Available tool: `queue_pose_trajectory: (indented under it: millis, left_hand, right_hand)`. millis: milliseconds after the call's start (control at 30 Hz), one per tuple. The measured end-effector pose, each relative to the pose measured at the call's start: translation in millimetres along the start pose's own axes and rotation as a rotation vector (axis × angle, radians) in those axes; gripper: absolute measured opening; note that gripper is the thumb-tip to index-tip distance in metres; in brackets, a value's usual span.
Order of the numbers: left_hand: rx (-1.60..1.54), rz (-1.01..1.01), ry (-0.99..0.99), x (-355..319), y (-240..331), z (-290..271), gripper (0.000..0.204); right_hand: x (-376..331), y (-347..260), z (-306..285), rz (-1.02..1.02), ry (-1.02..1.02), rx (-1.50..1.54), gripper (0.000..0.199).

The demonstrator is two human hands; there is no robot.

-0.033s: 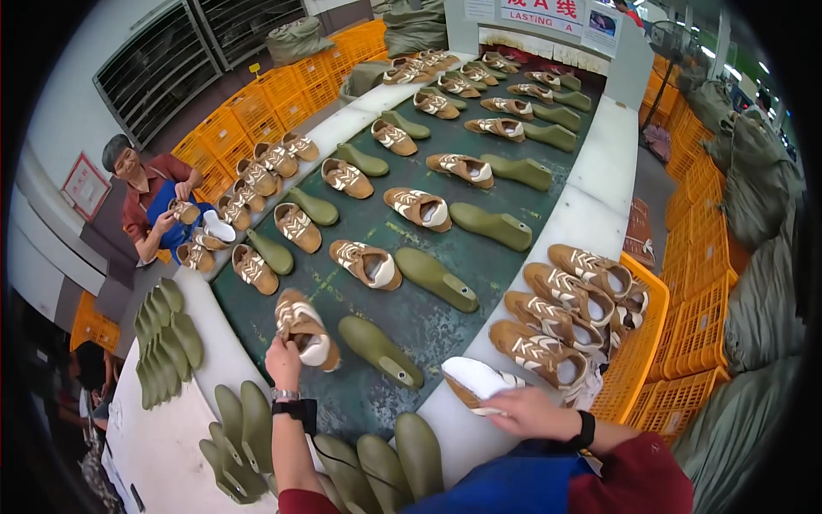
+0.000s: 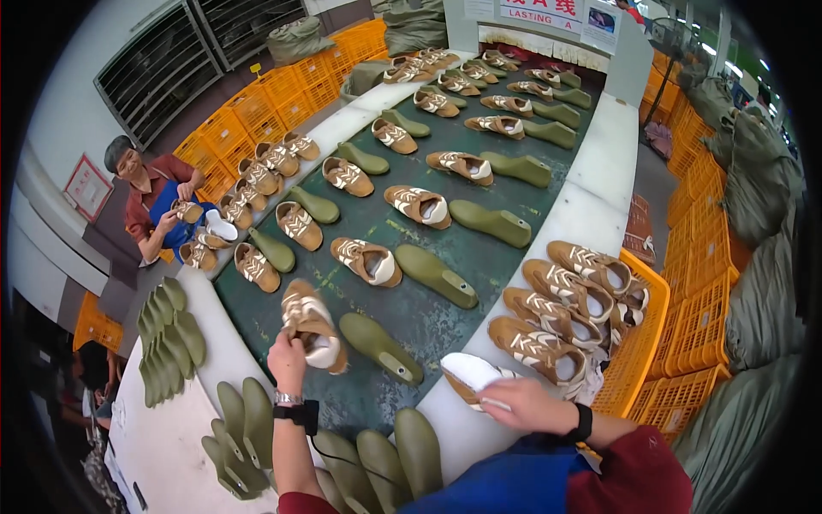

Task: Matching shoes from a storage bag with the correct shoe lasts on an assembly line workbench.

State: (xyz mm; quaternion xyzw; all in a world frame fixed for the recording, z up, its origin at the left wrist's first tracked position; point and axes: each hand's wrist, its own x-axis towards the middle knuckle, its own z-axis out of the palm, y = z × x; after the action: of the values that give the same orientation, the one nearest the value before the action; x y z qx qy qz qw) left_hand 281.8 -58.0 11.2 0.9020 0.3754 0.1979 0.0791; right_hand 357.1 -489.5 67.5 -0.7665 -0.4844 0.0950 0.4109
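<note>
My left hand (image 2: 287, 358) pinches a tan shoe upper (image 2: 306, 319) with white stripes, held tilted over the green belt (image 2: 257, 319). Right of this upper lies an olive shoe last (image 2: 377, 344). On the white ledge at the right, my right hand (image 2: 527, 403) grips another shoe upper (image 2: 467, 374), turned so its white underside shows. Just beyond that hand, several tan uppers (image 2: 539, 344) lie side by side, overlapping the rim of an orange crate (image 2: 644, 360).
Shoe uppers and olive lasts sit in rows up the belt. More lasts (image 2: 244, 428) stand near my left forearm. A co-worker (image 2: 154, 193) handles a shoe upper across the belt at the left. Stacked orange crates (image 2: 698, 317) and grey-green sacks (image 2: 762, 308) line the right side.
My left hand and its shoe upper have shifted slightly to the right, and the upper's toe has tipped a little. The right hand has barely moved.
</note>
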Motion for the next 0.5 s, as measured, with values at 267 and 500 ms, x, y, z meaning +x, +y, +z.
queue_pose_trajectory:
  millis: [267,500]
  left_hand:
    - [-0.217,0.511,-0.104,-149,201,-112,0.017]
    - [-0.366,0.408,-0.047,-195,227,-134,0.018]
  right_hand:
    - [48,-33,-15,-0.111,0.27,-0.125,0.037]
    - [19,-49,-38,-0.257,0.345,-0.062,0.027]
